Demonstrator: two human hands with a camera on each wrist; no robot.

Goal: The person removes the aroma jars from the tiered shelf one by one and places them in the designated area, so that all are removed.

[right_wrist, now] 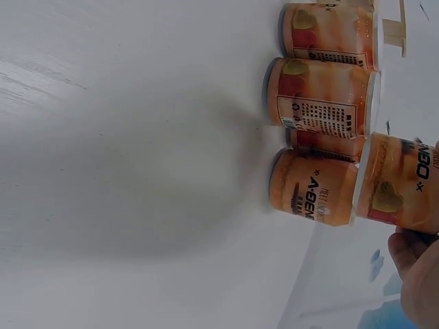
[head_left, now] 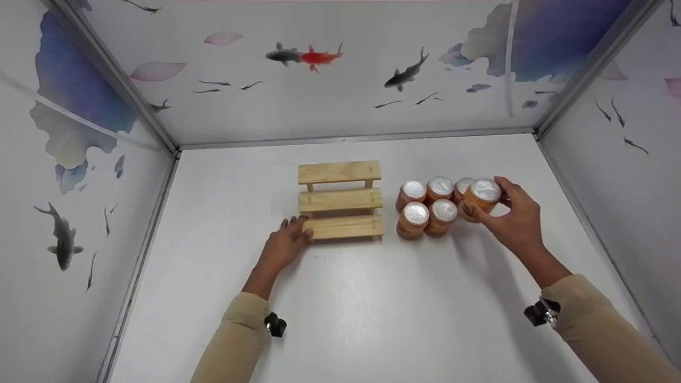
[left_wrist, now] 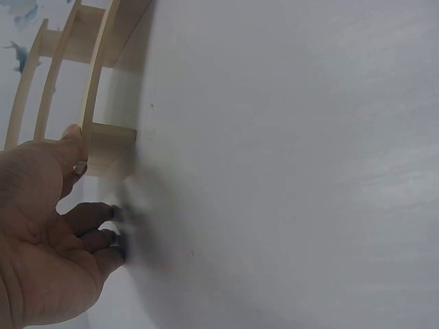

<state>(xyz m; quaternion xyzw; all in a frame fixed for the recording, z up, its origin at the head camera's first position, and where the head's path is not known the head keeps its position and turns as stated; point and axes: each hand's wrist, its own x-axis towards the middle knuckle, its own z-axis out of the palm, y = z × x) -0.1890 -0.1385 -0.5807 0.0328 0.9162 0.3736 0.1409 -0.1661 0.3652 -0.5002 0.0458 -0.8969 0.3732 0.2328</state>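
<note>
A three-tier wooden step rack (head_left: 343,201) stands on the white table. My left hand (head_left: 281,247) pinches the left end of its lowest board, thumb and index finger gripping that end in the left wrist view, the other fingers curled below. My right hand (head_left: 515,219) grips an orange-labelled can (right_wrist: 399,179) with a silver lid, thumb on one side and fingers on the other. Directly under the held can stands another can (right_wrist: 314,188); whether the two touch I cannot tell. Several similar cans (head_left: 415,221) stand upright in a cluster right of the rack.
White walls (head_left: 340,106) printed with fish and petals enclose the table (head_left: 362,319) at the back and both sides. A metal edge strip (head_left: 346,140) runs along the table's back. Small black devices (head_left: 275,324) sit at both sleeve cuffs.
</note>
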